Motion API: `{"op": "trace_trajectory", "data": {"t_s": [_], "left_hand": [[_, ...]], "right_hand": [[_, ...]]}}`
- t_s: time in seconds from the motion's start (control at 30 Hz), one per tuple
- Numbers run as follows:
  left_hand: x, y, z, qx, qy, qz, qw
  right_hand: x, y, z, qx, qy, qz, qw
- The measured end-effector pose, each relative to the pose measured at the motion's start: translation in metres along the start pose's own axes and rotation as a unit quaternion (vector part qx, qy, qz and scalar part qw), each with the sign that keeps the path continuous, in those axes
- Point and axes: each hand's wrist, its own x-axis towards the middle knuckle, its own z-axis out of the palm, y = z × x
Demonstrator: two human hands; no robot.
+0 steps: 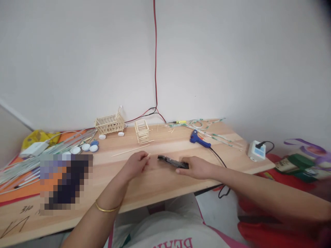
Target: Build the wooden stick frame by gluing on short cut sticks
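Observation:
My left hand (136,164) is over the front middle of the table, its thumb and fingers pinched on a short, pale wooden stick (148,156). To its right, my right hand (198,167) is closed around one end of a long, dark hand tool (169,160). The tool's other end points left toward my left hand, and its exact kind is unclear. Just beyond my left hand lies a long thin wooden stick (130,150). Behind that stands a small open frame built of wooden sticks (142,131).
A wooden-stick cart (110,124) with white wheels stands at the back left. Round white caps (76,150) sit near clear rods on the left. A blue glue gun (199,139) with a black cord lies behind my right hand. A white power box (257,151) stands at the right edge.

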Motion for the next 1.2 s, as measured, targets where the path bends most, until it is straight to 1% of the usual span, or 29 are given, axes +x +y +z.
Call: {"op": "trace_trajectory", "data": {"t_s": [0.1, 0.17, 0.23, 0.3, 0.37, 0.43, 0.5, 0.57, 0.63, 0.73, 0.8, 0.83, 0.87, 0.93, 1.0, 1.07, 1.1, 1.13, 1.17, 1.2], "left_hand": [[-0.002, 0.009, 0.000, -0.036, 0.013, -0.009, 0.999], [-0.002, 0.016, 0.003, -0.067, 0.025, -0.019, 0.997], [0.000, 0.019, 0.006, -0.095, 0.046, -0.034, 0.994], [0.002, 0.016, 0.009, -0.117, 0.070, -0.045, 0.990], [0.006, 0.010, 0.011, -0.127, 0.095, -0.047, 0.986], [0.009, 0.002, 0.012, -0.121, 0.126, -0.037, 0.984], [0.011, -0.004, 0.013, -0.110, 0.152, -0.022, 0.982], [0.013, -0.007, 0.014, -0.104, 0.168, -0.001, 0.980], [0.014, -0.008, 0.015, -0.108, 0.179, 0.018, 0.978], [0.013, -0.008, 0.015, -0.129, 0.193, 0.023, 0.973], [0.012, -0.008, 0.013, -0.159, 0.190, 0.001, 0.969], [0.012, -0.008, 0.012, -0.181, 0.187, -0.013, 0.965], [0.012, -0.008, 0.011, -0.207, 0.183, -0.027, 0.961], [0.012, -0.007, 0.009, -0.272, 0.175, -0.051, 0.945], [0.012, -0.007, 0.008, -0.334, 0.162, -0.062, 0.926], [0.013, -0.006, 0.008, -0.383, 0.138, -0.057, 0.911], [0.012, -0.004, 0.009, -0.404, 0.123, -0.055, 0.905], [0.012, -0.002, 0.010, -0.424, 0.103, -0.057, 0.898], [0.011, 0.000, 0.011, -0.442, 0.080, -0.062, 0.891], [0.010, 0.003, 0.012, -0.457, 0.055, -0.070, 0.885]], "right_hand": [[0.006, 0.019, 0.000, -0.112, 0.115, -0.035, 0.986], [0.011, 0.031, 0.003, -0.168, 0.165, -0.069, 0.969], [0.017, 0.042, 0.007, -0.190, 0.182, -0.095, 0.960], [0.021, 0.049, 0.010, -0.191, 0.168, -0.108, 0.961], [0.028, 0.051, 0.006, -0.186, 0.144, -0.111, 0.965], [0.041, 0.047, -0.007, -0.183, 0.139, -0.127, 0.965], [0.065, 0.036, -0.025, -0.186, 0.156, -0.165, 0.956], [0.098, 0.021, -0.042, -0.207, 0.157, -0.204, 0.944], [0.136, 0.006, -0.054, -0.220, 0.154, -0.213, 0.939], [0.183, -0.012, -0.057, -0.243, 0.142, -0.212, 0.936], [0.202, -0.017, -0.056, -0.251, 0.131, -0.215, 0.935], [0.206, -0.019, -0.055, -0.250, 0.128, -0.219, 0.934], [0.207, -0.020, -0.055, -0.246, 0.126, -0.224, 0.934], [0.198, -0.020, -0.056, -0.227, 0.136, -0.230, 0.937], [0.179, -0.020, -0.058, -0.199, 0.163, -0.223, 0.940], [0.151, -0.024, -0.056, -0.147, 0.195, -0.206, 0.947], [0.136, -0.028, -0.054, -0.092, 0.198, -0.203, 0.955], [0.121, -0.032, -0.051, 0.030, 0.173, -0.208, 0.962], [0.107, -0.037, -0.047, 0.143, 0.131, -0.213, 0.958], [0.095, -0.042, -0.043, 0.234, 0.086, -0.213, 0.945]]}}
